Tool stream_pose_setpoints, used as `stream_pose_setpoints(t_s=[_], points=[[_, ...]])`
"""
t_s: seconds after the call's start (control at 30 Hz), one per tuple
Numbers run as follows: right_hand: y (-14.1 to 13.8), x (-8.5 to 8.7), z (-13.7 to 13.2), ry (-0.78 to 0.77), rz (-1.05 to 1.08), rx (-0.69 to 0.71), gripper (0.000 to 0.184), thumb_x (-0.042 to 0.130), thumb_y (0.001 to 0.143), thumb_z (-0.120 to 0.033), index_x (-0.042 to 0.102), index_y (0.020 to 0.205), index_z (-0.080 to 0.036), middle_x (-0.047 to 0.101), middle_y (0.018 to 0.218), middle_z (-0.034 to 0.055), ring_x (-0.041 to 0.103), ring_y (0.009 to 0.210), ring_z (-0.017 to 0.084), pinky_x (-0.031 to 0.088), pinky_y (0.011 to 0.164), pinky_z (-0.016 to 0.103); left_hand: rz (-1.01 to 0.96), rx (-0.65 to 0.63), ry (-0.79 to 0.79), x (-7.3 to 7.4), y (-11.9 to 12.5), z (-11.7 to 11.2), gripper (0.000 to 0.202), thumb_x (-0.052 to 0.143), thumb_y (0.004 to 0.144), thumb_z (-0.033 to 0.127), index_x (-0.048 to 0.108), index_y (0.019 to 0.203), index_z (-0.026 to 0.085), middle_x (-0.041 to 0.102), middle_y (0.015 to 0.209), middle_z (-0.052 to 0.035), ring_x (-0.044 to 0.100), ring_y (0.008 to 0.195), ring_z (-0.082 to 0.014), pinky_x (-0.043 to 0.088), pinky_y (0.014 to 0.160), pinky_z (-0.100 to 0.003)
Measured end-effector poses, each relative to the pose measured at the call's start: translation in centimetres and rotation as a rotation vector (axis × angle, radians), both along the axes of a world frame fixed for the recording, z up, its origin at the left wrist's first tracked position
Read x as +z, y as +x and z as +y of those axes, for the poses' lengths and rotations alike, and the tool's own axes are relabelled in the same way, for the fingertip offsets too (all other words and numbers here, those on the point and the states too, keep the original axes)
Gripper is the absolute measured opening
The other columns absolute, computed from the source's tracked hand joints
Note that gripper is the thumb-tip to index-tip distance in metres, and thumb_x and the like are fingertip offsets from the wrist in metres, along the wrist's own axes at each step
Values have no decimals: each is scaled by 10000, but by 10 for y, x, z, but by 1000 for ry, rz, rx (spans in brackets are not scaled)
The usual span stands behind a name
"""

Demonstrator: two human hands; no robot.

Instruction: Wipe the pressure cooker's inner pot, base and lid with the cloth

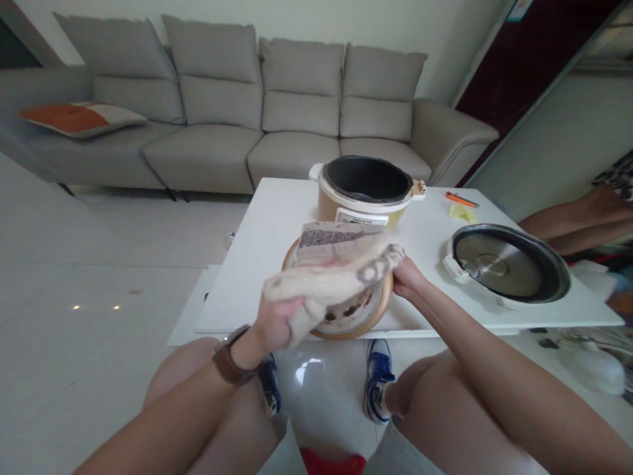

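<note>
A beige and grey patterned cloth (pixel 336 264), partly blurred, stretches between my two hands. My left hand (pixel 277 323), with a brown-strapped watch at its wrist, is closed around the bunched left end of the cloth. At the cloth's right end my right hand (pixel 406 277) is closed, its fingers mostly hidden. Beneath the cloth is a round tan-rimmed part (pixel 363 324) with dark brown stains on its whitish inside, at the table's near edge. Just behind it stands a rice cooker body (pixel 326 204) with a dark open top.
On the white table (pixel 247 264), a round cooker lid (pixel 494 264) lies to the right, inner side up. Behind it are an orange-handled tool (pixel 461 198) and a yellowish piece (pixel 462 212). A grey sofa (pixel 301 138) stands beyond. Another person's limbs (pixel 583 214) show at the right.
</note>
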State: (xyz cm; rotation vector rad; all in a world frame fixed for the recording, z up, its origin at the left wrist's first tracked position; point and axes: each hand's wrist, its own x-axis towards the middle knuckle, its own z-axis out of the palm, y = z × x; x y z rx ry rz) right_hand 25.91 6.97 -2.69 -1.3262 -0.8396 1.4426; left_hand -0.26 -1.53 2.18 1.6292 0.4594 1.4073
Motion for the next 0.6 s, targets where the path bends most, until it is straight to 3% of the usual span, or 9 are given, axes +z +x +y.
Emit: stream_pose_setpoints(t_s=[0.03,0.1,0.17,0.3,0.37,0.53,0.6], points=[[1,-1,1,-51,23,5,190,690,892,-359,752,895,-180,826,890,101,780,829,265,651,831,408,-66,56,-77,7,-6,4,536,375,1046,550,700,1330,232,731,1364,-40,679,1280,-303,534,1130,-516],[2,-2,3,-121,65,8,207,674,922,-361,754,944,-171,829,957,106,780,870,261,649,845,393,-358,155,-348,22,-22,15,490,468,992,588,745,1148,215,796,1204,-20,677,1276,-329,583,1071,-513],[3,-2,3,-121,83,13,226,654,948,-365,754,981,-164,828,991,109,779,888,254,647,848,378,-505,267,-451,32,-45,30,358,534,974,516,715,1140,257,798,1173,33,617,1359,-311,582,1077,-503],[2,4,1,-108,89,53,228,647,955,-369,752,986,-170,827,938,97,778,844,246,649,822,365,-584,437,-409,35,-89,56,235,533,976,424,698,1063,281,792,1183,35,515,1465,-278,559,1100,-464],[-1,7,0,-94,95,65,217,658,940,-363,756,982,-175,826,926,95,776,846,251,648,819,371,-630,518,-388,31,-100,64,256,487,982,409,697,1015,266,798,1157,10,540,1439,-260,546,1100,-427],[-8,18,-2,-38,72,20,215,731,866,-373,766,964,-186,823,968,78,754,847,244,626,773,356,-738,621,-454,24,-101,68,386,368,1023,375,671,1093,146,799,1093,-34,679,1186,-190,529,1079,-340],[-10,24,-2,7,27,10,238,770,831,-421,764,908,-195,808,878,52,719,752,216,594,686,320,-731,623,-500,22,-100,68,363,405,1015,388,657,1120,149,795,1078,-34,671,1196,-199,534,1070,-353]])
